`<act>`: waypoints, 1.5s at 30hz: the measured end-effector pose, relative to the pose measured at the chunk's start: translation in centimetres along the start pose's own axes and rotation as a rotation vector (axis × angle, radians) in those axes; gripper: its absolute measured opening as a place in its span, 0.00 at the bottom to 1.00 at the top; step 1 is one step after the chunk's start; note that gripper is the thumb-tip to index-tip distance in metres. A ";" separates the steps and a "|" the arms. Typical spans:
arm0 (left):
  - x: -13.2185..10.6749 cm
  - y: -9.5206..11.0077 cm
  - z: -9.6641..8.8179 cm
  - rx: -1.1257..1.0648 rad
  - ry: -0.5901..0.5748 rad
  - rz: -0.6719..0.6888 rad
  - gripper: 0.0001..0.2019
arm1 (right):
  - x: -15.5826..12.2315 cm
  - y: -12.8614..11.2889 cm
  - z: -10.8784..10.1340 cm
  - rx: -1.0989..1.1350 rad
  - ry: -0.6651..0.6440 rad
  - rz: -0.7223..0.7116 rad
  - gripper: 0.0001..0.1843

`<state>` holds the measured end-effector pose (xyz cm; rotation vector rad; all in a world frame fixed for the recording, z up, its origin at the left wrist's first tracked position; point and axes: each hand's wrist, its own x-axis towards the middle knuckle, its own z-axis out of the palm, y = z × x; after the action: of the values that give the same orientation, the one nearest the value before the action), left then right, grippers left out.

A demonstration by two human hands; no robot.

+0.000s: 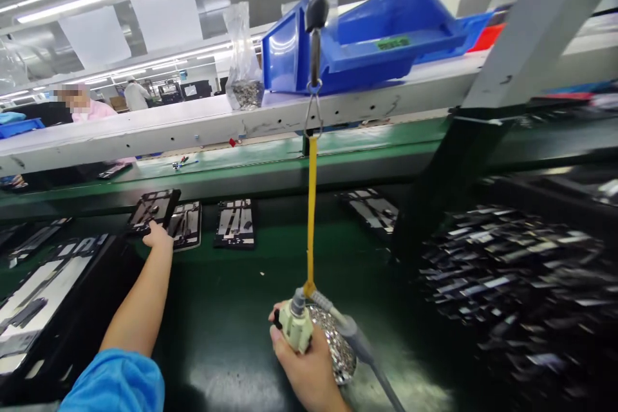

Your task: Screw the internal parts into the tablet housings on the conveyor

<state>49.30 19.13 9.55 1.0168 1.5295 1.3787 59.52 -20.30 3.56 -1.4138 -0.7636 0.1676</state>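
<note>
My left hand (157, 235) reaches far forward and grips the near edge of a black frame part (153, 208) on the green belt (232, 283). My right hand (304, 360) is closed around a pale electric screwdriver (295, 325) near the front edge. The tool hangs from a yellow strap (312, 212) clipped to a spring hook (313, 109) above. A grey cable (362, 351) runs off it to the lower right. Just behind the right hand lies a dish of small silver screws (335, 344).
Two more frame parts (235, 223) lie on the belt beside the held one, another (374, 206) farther right. Black trays (43, 296) sit at left, a blurred stack of parts (506, 270) at right. Blue bins (367, 38) and a screw bag (244, 64) stand on the overhead shelf. Other people work in the background.
</note>
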 end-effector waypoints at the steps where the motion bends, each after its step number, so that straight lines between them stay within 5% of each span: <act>1: -1.2 -0.1 0.2 -0.072 0.004 -0.042 0.19 | 0.1 -0.2 0.0 0.004 0.001 -0.011 0.09; 4: -5.5 -1.3 -0.2 -0.269 -0.034 -0.124 0.17 | 0.5 -0.3 -0.1 -0.010 -0.014 -0.039 0.10; 7: -11.4 -3.5 -2.7 -0.419 -0.145 -0.177 0.11 | 0.9 -0.1 -0.3 0.013 0.002 -0.022 0.12; 10: -18.1 -6.5 -7.5 -0.499 -0.276 -0.242 0.05 | 1.1 0.2 -0.3 0.041 0.005 0.007 0.14; 14: -26.1 -10.2 -15.1 -0.510 -0.385 -0.355 0.08 | 1.1 0.5 -0.2 0.016 0.006 0.002 0.14; 19: -32.1 -13.3 -22.9 -0.437 -0.489 -0.534 0.16 | 1.7 0.9 0.4 -0.014 0.038 0.004 0.17; 21: -33.3 -13.9 -26.0 -0.310 -0.616 -0.604 0.20 | 1.9 0.7 0.2 -0.059 0.026 0.009 0.20; 24: -32.6 -13.7 -30.2 0.048 -0.988 -0.619 0.21 | 0.6 0.3 -1.2 -0.192 0.075 -0.027 0.33; 25: -31.6 -13.3 -31.3 0.175 -1.102 -0.501 0.20 | -0.6 0.1 -2.0 -0.244 0.125 -0.048 0.36; 27: -28.6 -12.3 -32.5 0.378 -1.194 -0.030 0.16 | -3.8 -0.2 -3.7 -0.348 0.215 -0.076 0.35; 29: -25.2 -11.5 -32.4 0.543 -1.067 0.393 0.24 | -7.7 -0.5 -5.0 -0.451 -0.011 -0.042 0.25; 31: -22.5 -11.2 -31.4 0.680 -1.070 0.608 0.36 | -11.1 -0.9 -5.5 -0.554 -0.372 0.063 0.29; 33: -20.9 -11.4 -30.1 0.763 -1.203 0.691 0.39 | -13.2 -1.4 -5.1 -0.655 -0.610 0.107 0.36; 35: -20.5 -11.9 -29.1 0.781 -1.305 0.720 0.36 | -13.9 -1.9 -4.4 -0.720 -0.700 0.116 0.36; 40: -20.5 -12.2 -27.7 0.785 -1.359 0.671 0.29 | -11.5 -2.0 -3.7 -0.738 -0.676 0.137 0.25; 45: -20.2 -8.8 -24.7 0.882 -1.392 0.739 0.23 | -9.5 0.2 -4.3 -0.668 -0.605 0.023 0.27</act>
<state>32.52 -8.79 3.47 2.4904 0.5551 -0.0174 54.80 -28.91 -0.03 -2.0376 -1.3862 0.3945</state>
